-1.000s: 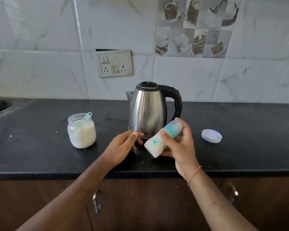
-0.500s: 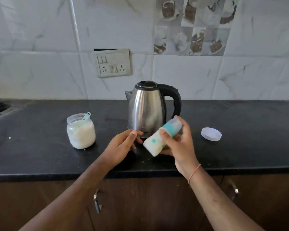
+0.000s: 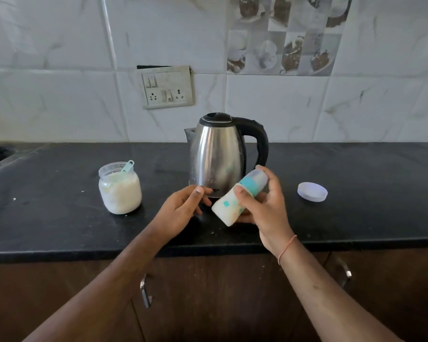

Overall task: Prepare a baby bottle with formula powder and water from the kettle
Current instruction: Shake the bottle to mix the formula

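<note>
Almost no change since a second ago: capped, milky-white baby bottle with teal collar (image 3: 237,196), tilted at frame centre, still gripped by right hand (image 3: 264,206); left hand (image 3: 183,208) loosely curled, empty. Mixing probably done.

Nothing here reads clearly. The shiny steel kettle with the black handle (image 3: 216,156) carries a small dark mark low on its front, too blurred to make out. The milky baby bottle with teal patches (image 3: 237,196) shows coloured patches only, no legible letters or numbers.
</note>
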`<state>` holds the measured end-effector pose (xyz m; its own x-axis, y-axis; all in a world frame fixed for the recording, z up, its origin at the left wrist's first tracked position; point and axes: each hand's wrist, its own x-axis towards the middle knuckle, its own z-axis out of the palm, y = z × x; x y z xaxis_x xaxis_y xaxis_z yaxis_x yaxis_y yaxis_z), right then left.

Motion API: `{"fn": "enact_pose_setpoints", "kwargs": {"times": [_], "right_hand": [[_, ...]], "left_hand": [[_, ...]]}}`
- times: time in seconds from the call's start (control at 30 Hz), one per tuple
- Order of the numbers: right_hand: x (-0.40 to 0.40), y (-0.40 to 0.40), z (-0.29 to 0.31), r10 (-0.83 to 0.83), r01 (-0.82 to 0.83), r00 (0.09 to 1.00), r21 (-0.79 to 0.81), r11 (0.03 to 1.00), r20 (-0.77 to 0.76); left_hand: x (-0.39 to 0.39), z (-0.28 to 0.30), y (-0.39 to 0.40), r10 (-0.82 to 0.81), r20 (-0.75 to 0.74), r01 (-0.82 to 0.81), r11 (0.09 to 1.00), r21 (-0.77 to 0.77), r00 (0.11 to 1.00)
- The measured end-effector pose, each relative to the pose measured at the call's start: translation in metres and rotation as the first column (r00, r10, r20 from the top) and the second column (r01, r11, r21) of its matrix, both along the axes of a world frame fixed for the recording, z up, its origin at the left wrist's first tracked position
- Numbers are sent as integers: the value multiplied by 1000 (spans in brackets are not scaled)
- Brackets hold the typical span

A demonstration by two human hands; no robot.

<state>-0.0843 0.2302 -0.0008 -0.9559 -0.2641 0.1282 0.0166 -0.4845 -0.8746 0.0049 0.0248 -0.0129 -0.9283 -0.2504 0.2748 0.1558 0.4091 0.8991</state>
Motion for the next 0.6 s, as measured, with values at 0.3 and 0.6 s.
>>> {"fn": "enact_pose_setpoints", "kwargs": {"times": [0.3,0.6], "right_hand": [[-4,-2,1,-64,64,998,-11,998,7],[-9,1,3,-169,185,981,-193,964,96]], "left_hand": [[-3,-3,-3,18,0,-18,1000,-4,1000],[-4,-3,-3,10,-17,-10,1000,12,1000]]}}
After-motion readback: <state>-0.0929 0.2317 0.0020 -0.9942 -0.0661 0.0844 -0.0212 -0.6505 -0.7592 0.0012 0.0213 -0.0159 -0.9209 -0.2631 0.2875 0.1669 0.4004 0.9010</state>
